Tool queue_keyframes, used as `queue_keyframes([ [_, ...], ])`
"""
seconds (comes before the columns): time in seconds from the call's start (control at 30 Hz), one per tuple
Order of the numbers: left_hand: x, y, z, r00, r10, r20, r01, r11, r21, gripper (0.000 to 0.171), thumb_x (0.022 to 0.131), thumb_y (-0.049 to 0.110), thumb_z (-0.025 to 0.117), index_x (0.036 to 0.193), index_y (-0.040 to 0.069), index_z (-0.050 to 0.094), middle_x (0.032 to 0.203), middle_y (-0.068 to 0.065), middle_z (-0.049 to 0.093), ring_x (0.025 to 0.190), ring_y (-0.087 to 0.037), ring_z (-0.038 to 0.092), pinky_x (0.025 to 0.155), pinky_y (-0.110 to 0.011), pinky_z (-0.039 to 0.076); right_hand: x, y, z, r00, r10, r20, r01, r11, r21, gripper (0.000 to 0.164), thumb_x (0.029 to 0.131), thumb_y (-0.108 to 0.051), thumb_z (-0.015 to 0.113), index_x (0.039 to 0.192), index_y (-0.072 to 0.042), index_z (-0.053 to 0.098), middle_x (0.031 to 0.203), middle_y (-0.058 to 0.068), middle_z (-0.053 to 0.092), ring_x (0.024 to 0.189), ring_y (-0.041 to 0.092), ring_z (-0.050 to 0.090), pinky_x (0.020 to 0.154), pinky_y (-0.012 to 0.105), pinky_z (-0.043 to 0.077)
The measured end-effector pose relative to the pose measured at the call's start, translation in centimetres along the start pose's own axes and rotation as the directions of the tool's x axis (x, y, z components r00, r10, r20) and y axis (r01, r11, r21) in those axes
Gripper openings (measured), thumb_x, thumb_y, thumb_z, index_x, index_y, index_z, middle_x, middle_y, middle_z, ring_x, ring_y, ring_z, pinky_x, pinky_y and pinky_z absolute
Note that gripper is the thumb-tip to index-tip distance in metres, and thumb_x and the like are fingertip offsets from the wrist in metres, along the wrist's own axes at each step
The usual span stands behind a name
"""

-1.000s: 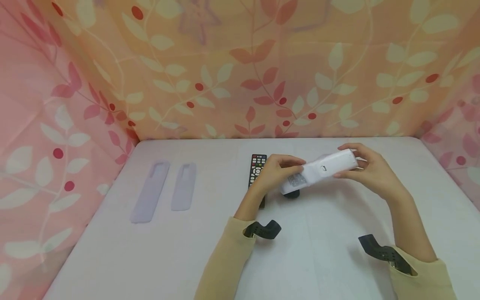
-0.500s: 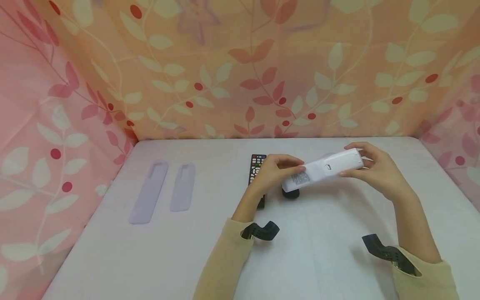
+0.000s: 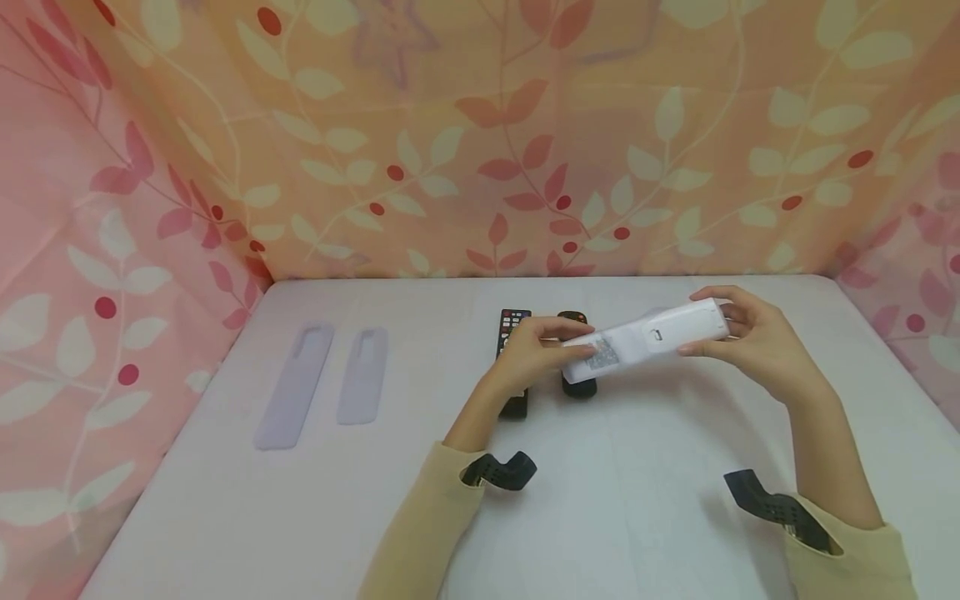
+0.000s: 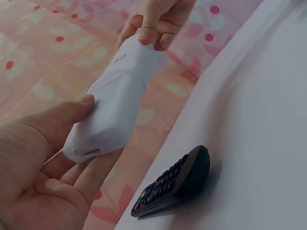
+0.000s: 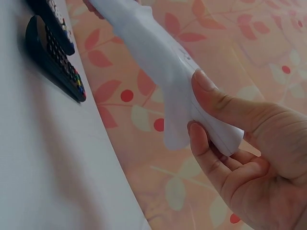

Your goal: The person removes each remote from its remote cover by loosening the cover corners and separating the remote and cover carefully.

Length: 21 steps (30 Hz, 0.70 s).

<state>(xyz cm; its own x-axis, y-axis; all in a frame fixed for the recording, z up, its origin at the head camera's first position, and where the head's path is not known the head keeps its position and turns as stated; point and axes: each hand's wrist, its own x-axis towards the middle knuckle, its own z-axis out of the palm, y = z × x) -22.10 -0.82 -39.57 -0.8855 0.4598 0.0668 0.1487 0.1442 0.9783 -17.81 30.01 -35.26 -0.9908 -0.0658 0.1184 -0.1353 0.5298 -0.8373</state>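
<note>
A white remote control point(image 3: 660, 333) is held up off the table, its back with a small latch and a printed label turned to the head camera. Thin translucent sleeve material point(image 5: 175, 122) lies around it and hangs loose near the right end. My left hand point(image 3: 528, 354) pinches the left end, thumb over the label side and fingers underneath. At the other end, my right hand point(image 3: 757, 342) grips the remote between thumb and fingers. In the left wrist view, a slot shows in the near end of the wrapped remote point(image 4: 108, 115).
Below the left hand lies a black remote point(image 3: 513, 408), partly covered by it. A second black remote point(image 3: 580, 388) lies beside it, under the white one. Two pale translucent sleeves point(image 3: 295, 392) point(image 3: 363, 379) lie on the white table point(image 3: 600, 517) at the left. Patterned cloth point(image 3: 420, 167) hangs behind.
The right hand has shifted slightly right with the white remote. The left hand has slid left towards the remote's end, and more of the second black remote shows.
</note>
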Motion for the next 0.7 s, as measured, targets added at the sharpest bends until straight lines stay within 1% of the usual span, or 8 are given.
queue_keyframes([
  [0.07, -0.2, -0.1, -0.2, 1.0, -0.019, 0.001, 0.019, 1.0, -0.013, 0.033, 0.092, 0.018, 0.084, 0.123, 0.012, 0.079, 0.115, -0.003, 0.075, 0.092, -0.011, 0.069, 0.08, -0.033, 0.064, 0.0, 0.1, -0.1, 1.0, 0.001, -0.006, -0.001, 1.0, -0.002, 0.061, 0.083, -0.007, 0.091, 0.135, -0.01, 0.059, 0.107, -0.024, 0.064, 0.091, -0.008, 0.066, 0.074, 0.012, 0.055],
  [0.13, -0.5, -0.1, -0.4, 1.0, -0.024, 0.001, 0.024, 1.0, -0.021, 0.033, 0.091, 0.016, 0.085, 0.123, 0.011, 0.079, 0.107, -0.003, 0.074, 0.089, -0.01, 0.067, 0.082, -0.039, 0.064, 0.0, 0.2, -0.1, 1.0, 0.002, -0.01, -0.002, 1.0, -0.005, 0.06, 0.083, -0.006, 0.091, 0.134, -0.011, 0.059, 0.106, -0.024, 0.064, 0.091, -0.008, 0.066, 0.074, 0.012, 0.055],
  [0.23, -0.8, -0.1, -0.6, 0.999, -0.035, -0.01, 0.034, 0.999, -0.04, 0.035, 0.09, 0.014, 0.085, 0.124, 0.009, 0.078, 0.098, -0.005, 0.072, 0.084, -0.01, 0.067, 0.083, -0.043, 0.065, 0.0, 0.2, -0.2, 1.0, 0.001, -0.01, -0.001, 1.0, 0.0, 0.061, 0.083, -0.006, 0.09, 0.135, -0.01, 0.059, 0.106, -0.024, 0.064, 0.091, -0.008, 0.066, 0.074, 0.012, 0.055],
  [0.27, -0.8, -0.1, -0.7, 0.999, -0.04, -0.019, 0.039, 0.998, -0.047, 0.035, 0.089, 0.013, 0.085, 0.123, 0.008, 0.078, 0.097, -0.005, 0.072, 0.083, -0.01, 0.066, 0.082, -0.042, 0.065, 0.0, 0.3, -0.2, 1.0, 0.001, -0.011, -0.001, 1.0, 0.0, 0.06, 0.083, -0.006, 0.09, 0.134, -0.012, 0.059, 0.106, -0.024, 0.064, 0.091, -0.008, 0.066, 0.074, 0.011, 0.055],
  [0.43, -1.2, -0.3, -0.7, 0.996, -0.077, -0.053, 0.069, 0.988, -0.14, 0.036, 0.089, 0.004, 0.084, 0.124, 0.001, 0.076, 0.102, -0.011, 0.072, 0.085, -0.013, 0.07, 0.081, -0.036, 0.065, -0.1, 0.3, -0.3, 1.0, 0.002, -0.023, -0.002, 1.0, -0.001, 0.058, 0.084, -0.006, 0.09, 0.133, -0.02, 0.061, 0.107, -0.024, 0.063, 0.091, -0.009, 0.065, 0.074, 0.011, 0.055],
  [0.53, -1.2, -0.5, -0.7, 0.995, -0.085, -0.054, 0.074, 0.981, -0.178, 0.035, 0.089, 0.001, 0.083, 0.124, -0.002, 0.075, 0.105, -0.015, 0.073, 0.086, -0.014, 0.072, 0.081, -0.035, 0.065, -0.1, 0.4, -0.3, 1.0, 0.003, -0.024, -0.003, 1.0, 0.007, 0.057, 0.085, -0.006, 0.089, 0.13, -0.025, 0.061, 0.107, -0.024, 0.063, 0.091, -0.009, 0.065, 0.074, 0.011, 0.055],
  [0.6, -1.1, -0.7, -0.9, 0.996, -0.076, -0.047, 0.066, 0.982, -0.179, 0.034, 0.09, 0.0, 0.081, 0.124, -0.004, 0.075, 0.108, -0.017, 0.075, 0.087, -0.014, 0.073, 0.082, -0.035, 0.065, 0.0, 0.3, -0.3, 1.0, 0.005, -0.02, -0.005, 1.0, 0.014, 0.057, 0.085, -0.006, 0.089, 0.13, -0.027, 0.061, 0.108, -0.024, 0.063, 0.092, -0.008, 0.065, 0.074, 0.011, 0.056],
  [0.7, -1.0, -0.9, -1.2, 0.999, -0.044, -0.027, 0.039, 0.984, -0.174, 0.031, 0.093, -0.002, 0.078, 0.124, -0.007, 0.074, 0.114, -0.021, 0.076, 0.089, -0.016, 0.075, 0.084, -0.035, 0.065, 0.0, 0.3, -0.2, 1.0, 0.005, -0.019, -0.005, 1.0, 0.018, 0.057, 0.084, -0.005, 0.09, 0.129, -0.027, 0.061, 0.107, -0.023, 0.064, 0.092, -0.008, 0.065, 0.074, 0.011, 0.056],
])
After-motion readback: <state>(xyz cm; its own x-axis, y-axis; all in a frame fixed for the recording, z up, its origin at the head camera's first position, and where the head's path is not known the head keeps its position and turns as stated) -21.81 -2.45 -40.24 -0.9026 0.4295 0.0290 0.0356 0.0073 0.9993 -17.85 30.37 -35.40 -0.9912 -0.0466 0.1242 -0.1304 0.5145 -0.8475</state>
